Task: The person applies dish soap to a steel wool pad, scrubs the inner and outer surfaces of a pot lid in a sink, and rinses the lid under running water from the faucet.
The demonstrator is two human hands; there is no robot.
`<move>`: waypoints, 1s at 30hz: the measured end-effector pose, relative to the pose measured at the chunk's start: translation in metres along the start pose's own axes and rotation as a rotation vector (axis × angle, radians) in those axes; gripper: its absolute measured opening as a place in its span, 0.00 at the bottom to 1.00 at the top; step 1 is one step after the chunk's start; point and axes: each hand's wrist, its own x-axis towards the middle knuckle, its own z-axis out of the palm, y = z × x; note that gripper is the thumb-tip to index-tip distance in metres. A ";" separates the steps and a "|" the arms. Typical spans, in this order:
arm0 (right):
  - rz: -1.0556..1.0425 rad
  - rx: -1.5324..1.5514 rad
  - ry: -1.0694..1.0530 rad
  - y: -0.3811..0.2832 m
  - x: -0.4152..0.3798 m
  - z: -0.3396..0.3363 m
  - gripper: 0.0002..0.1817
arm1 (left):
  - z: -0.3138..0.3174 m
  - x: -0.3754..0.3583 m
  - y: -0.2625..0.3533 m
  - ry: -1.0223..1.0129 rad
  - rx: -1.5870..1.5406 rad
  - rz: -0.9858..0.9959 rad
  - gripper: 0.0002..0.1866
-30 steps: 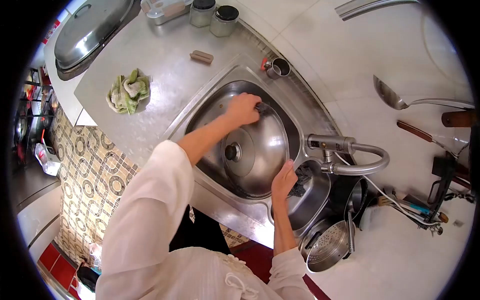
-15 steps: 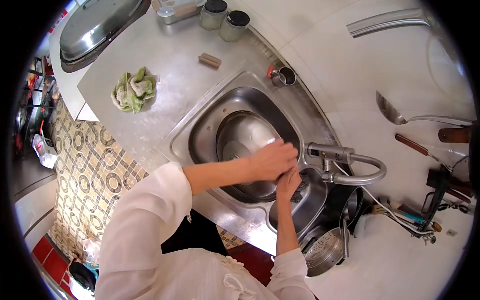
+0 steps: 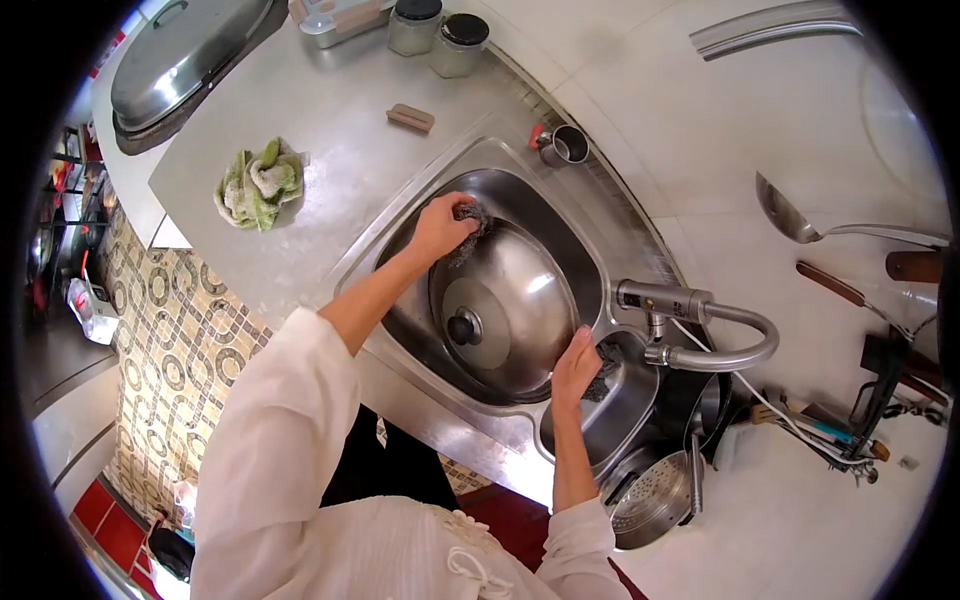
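A round metal lid with a black knob lies in the large sink basin. My left hand is closed around a grey wire scrubber, which touches the lid's upper left rim. At the lid's lower right edge, my right hand grips the rim, its fingertips partly hidden. Beside that hand, a dark mesh scrubber sits in the small basin.
A tap arches right of the basins. A green cloth, brown clip-like piece, metal cup and two jars stand or lie around the sink. A perforated pan is below right.
My left hand has moved from beside my right hand to the lid's upper left rim, and the scrubber in it now shows. The lid's black knob has come into view.
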 end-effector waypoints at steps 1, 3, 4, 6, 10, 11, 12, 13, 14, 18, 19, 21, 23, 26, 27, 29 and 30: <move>0.003 0.027 0.033 0.007 0.002 0.003 0.24 | 0.006 -0.004 -0.003 0.124 -0.157 -0.078 0.19; 0.004 0.057 0.067 0.011 0.008 0.005 0.25 | 0.007 -0.015 0.017 0.314 -0.271 -0.130 0.22; 0.024 0.051 0.059 0.012 0.009 0.004 0.26 | 0.004 -0.017 0.034 0.314 -0.268 -0.133 0.22; 0.047 0.041 0.050 0.006 0.011 0.003 0.27 | 0.004 -0.016 0.065 0.166 -0.355 0.193 0.17; 0.022 -0.006 -0.025 -0.001 0.017 0.005 0.28 | 0.036 -0.004 0.071 -0.255 0.165 0.866 0.09; 0.021 -0.052 -0.055 -0.001 0.018 0.007 0.28 | 0.042 -0.003 0.075 -0.309 0.267 0.956 0.07; 0.016 -0.046 -0.057 -0.001 0.022 0.010 0.28 | 0.047 -0.010 0.087 -0.305 0.274 0.954 0.07; -0.015 -0.025 -0.065 -0.001 0.023 0.010 0.28 | 0.056 -0.029 0.100 -0.341 0.350 1.008 0.09; -0.045 -0.005 -0.069 -0.001 0.023 0.010 0.28 | 0.062 -0.044 0.109 -0.377 0.426 1.065 0.10; -0.043 0.003 -0.004 0.003 0.017 0.009 0.28 | 0.053 -0.053 0.110 -0.342 0.557 1.014 0.09; -0.045 -0.032 -0.035 0.004 0.013 0.006 0.28 | 0.043 -0.047 0.102 -0.349 0.483 0.971 0.09; -0.023 -0.081 -0.062 0.001 0.013 0.000 0.28 | 0.020 -0.027 0.080 -0.332 0.411 0.847 0.09; -0.026 -0.024 -0.015 0.004 0.014 0.002 0.28 | -0.007 -0.007 0.034 -0.326 0.360 0.680 0.10; -0.015 0.009 -0.001 0.008 0.012 0.007 0.28 | -0.028 -0.018 -0.025 -0.277 0.281 0.295 0.13; -0.017 0.002 0.015 0.009 0.012 0.007 0.29 | -0.023 -0.020 -0.032 -0.269 0.277 0.298 0.13; 0.058 -0.086 -0.055 0.013 0.014 0.004 0.30 | -0.017 -0.024 -0.033 -0.148 0.203 0.305 0.13; 0.049 -0.086 -0.061 0.014 0.015 0.003 0.30 | -0.020 -0.023 -0.027 -0.139 0.201 0.300 0.13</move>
